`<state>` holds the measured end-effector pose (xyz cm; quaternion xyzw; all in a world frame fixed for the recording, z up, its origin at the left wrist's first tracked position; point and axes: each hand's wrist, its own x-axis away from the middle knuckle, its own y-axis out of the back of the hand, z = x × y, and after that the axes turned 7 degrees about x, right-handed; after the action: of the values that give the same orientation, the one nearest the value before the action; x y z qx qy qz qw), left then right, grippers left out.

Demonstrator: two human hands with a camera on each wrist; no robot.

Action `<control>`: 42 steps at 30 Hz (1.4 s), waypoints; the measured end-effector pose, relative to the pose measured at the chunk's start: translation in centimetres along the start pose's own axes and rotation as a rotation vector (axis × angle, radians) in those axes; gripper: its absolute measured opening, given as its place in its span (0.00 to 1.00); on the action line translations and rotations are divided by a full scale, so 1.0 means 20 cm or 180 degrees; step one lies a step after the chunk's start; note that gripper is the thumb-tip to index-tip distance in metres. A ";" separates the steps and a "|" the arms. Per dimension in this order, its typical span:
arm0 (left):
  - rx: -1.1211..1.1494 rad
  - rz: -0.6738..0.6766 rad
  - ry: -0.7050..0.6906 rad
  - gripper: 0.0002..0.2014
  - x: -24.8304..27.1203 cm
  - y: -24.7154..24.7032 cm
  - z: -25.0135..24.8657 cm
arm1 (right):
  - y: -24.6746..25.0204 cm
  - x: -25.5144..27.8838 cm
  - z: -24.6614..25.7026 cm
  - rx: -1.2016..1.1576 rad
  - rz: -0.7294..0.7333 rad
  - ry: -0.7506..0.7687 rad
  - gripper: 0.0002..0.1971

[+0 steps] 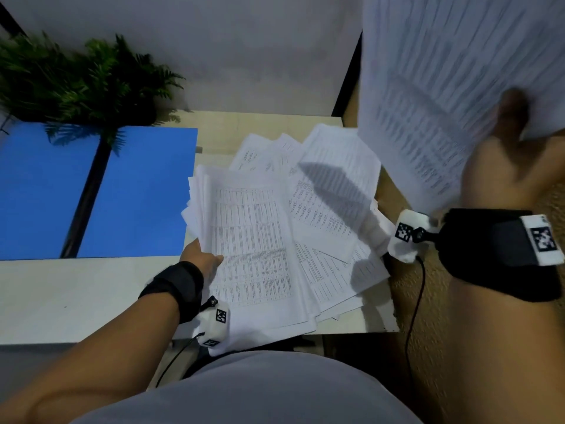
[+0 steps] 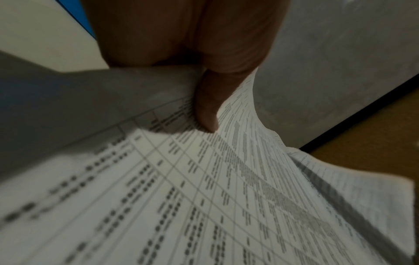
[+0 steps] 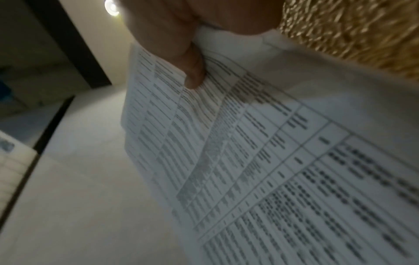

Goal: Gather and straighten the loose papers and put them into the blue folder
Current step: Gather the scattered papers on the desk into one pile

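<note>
Printed white papers (image 1: 305,215) lie fanned out across a small table (image 1: 275,123). My left hand (image 1: 201,258) grips the left edge of a stack of these sheets (image 1: 247,240), thumb (image 2: 207,111) pressed on the top page (image 2: 204,206). My right hand (image 1: 507,142) is raised at the upper right and pinches one blurred sheet (image 1: 443,87) held up in the air, thumb (image 3: 192,71) on its printed face (image 3: 272,161). The blue folder (image 1: 91,191) lies open and flat to the left of the papers.
A green fern plant (image 1: 82,81) overhangs the folder's far edge. A white desk surface (image 1: 76,295) runs in front of the folder. Tan woven flooring (image 1: 428,347) lies to the right of the small table. A grey wall (image 1: 214,50) stands behind.
</note>
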<state>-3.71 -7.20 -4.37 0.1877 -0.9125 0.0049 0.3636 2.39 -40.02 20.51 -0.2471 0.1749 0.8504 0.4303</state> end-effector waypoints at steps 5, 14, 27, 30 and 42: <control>-0.0142 0.0120 -0.0172 0.22 -0.01 0.02 0.00 | -0.14 0.05 -0.08 -0.0049 0.0806 -0.0816 0.15; -0.0348 -0.0086 -0.0088 0.29 0.03 -0.07 -0.04 | -0.33 0.71 -0.51 0.0912 0.2578 -0.2199 0.18; -0.0665 0.0203 -0.0367 0.26 0.05 -0.14 0.01 | -0.39 1.00 -0.72 0.1608 0.3486 -0.2100 0.18; -0.0690 -0.0108 -0.0410 0.20 0.03 -0.12 -0.01 | -0.39 0.94 -0.72 0.1644 0.2892 -0.2147 0.17; 0.0244 -0.0156 0.0104 0.46 -0.34 0.02 0.29 | -0.23 0.69 -0.99 0.1674 0.2411 -0.2513 0.11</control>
<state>-3.24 -5.29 -13.12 0.2236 -0.9007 0.0340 0.3710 4.50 -38.48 -3.97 0.2811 0.2821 0.9001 0.1768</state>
